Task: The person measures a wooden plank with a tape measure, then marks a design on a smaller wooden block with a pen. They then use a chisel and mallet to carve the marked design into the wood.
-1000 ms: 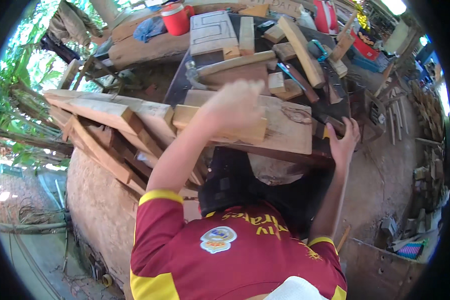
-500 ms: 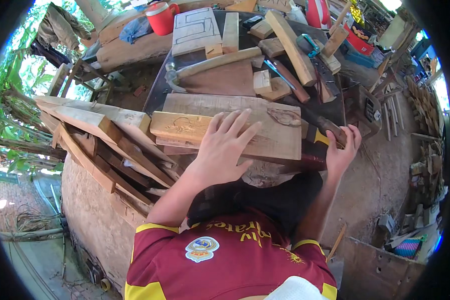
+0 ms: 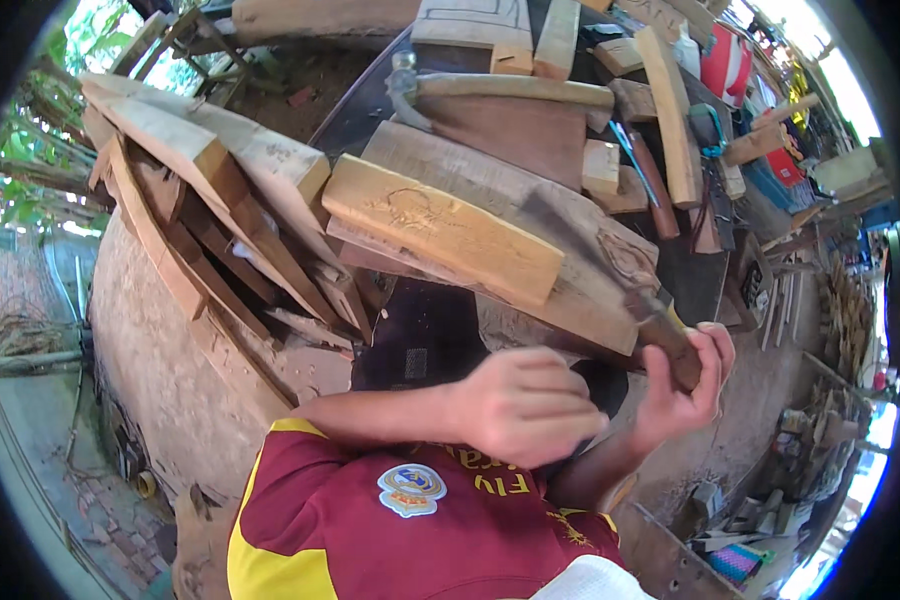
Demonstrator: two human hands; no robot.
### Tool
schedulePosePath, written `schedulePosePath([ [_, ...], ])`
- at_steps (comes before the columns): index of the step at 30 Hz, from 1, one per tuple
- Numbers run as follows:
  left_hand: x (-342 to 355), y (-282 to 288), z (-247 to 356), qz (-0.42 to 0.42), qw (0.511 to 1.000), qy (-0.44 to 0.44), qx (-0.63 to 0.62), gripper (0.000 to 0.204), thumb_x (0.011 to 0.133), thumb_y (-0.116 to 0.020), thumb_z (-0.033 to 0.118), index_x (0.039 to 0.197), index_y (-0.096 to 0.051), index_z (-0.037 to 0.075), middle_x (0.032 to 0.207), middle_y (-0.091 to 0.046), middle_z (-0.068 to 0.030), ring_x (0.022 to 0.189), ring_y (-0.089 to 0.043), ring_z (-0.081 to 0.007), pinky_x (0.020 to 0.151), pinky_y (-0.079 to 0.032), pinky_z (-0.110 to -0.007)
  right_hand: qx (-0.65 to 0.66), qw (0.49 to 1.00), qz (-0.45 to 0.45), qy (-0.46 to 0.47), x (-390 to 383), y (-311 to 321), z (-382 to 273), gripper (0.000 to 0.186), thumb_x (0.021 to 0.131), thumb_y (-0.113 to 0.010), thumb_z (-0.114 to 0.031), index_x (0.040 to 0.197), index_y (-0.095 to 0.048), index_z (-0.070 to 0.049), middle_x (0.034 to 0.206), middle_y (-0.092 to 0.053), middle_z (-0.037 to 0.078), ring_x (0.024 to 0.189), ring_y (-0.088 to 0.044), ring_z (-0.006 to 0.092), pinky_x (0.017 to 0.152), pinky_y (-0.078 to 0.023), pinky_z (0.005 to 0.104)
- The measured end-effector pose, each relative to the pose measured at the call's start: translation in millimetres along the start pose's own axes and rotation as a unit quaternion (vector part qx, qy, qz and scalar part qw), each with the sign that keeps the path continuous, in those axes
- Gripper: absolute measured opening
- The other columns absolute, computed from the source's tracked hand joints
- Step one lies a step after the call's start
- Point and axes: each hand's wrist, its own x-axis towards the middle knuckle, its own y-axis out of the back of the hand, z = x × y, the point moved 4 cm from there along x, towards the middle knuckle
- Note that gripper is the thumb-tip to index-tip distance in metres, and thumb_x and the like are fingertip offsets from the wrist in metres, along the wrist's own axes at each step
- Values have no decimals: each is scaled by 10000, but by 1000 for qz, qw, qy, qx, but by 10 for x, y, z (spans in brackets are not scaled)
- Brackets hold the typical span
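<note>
My right hand is wrapped around the brown wooden handle of a dark flat-bladed tool. Its blurred blade slants up and left over a wide plank. On that plank lies a thick yellowish wood block with a faint drawing at its left end; neither hand touches it. My left hand hovers in front of my shirt, nearer to me than the block. Its fingers are curled in, somewhat blurred, and nothing shows in them.
A hammer lies across the dark table behind the plank. Right of it are wood offcuts and a thin blue tool. Long boards lean at the left. A red-and-white object stands at the far right.
My left hand has come off the block, drawn back toward my body and curled. My right hand has raised the tool's blade over the plank. The view has turned, tilting the table.
</note>
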Motion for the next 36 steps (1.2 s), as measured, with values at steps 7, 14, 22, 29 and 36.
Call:
schedulePosePath([
  [7, 64, 217, -5, 52, 996, 4, 74, 233, 763, -636, 87, 965, -733, 25, 950, -710, -70, 856, -667, -242, 656, -532, -330, 152, 988, -19, -11, 25, -418, -334, 531, 607, -934, -144, 998, -585, -56, 1017, -600, 130, 925, -576, 237, 814, -466, 342],
  [14, 319, 390, -92, 117, 980, 24, 157, 344, 664, -662, 106, 995, -744, 62, 966, -705, -57, 899, -640, -261, 706, -536, -356, 320, 938, 78, -109, 126, -559, -572, 499, 813, -769, -237, 1178, -504, -24, 1072, -591, 175, 980, -550, 234, 881, -445, 344],
  [22, 638, 388, -133, 147, 972, 35, 180, 331, 694, -673, 137, 1008, -706, 38, 975, -666, -77, 886, -634, -252, 738, -523, -366, 231, 965, 90, -84, 304, -555, -783, 623, 883, -641, -429, 1245, -491, 54, 1029, -598, 165, 941, -562, 229, 827, -446, 343],
  [29, 739, 257, -226, -1, 957, 166, 236, 477, 752, -632, 272, 1154, -594, 17, 1118, -603, -126, 973, -608, -271, 830, -485, -367, 305, 939, 117, -111, 421, -811, -963, 679, 963, -517, -398, 1388, -366, 110, 990, -577, 154, 863, -563, 226, 797, -438, 374],
  [36, 713, 284, -192, 4, 954, 176, 242, 414, 763, -595, 299, 1085, -604, 40, 1097, -609, -113, 965, -607, -253, 808, -467, -350, 321, 938, 110, -73, 364, -822, -965, 661, 945, -422, -333, 1415, -290, 113, 977, -557, 179, 808, -548, 228, 786, -423, 387],
])
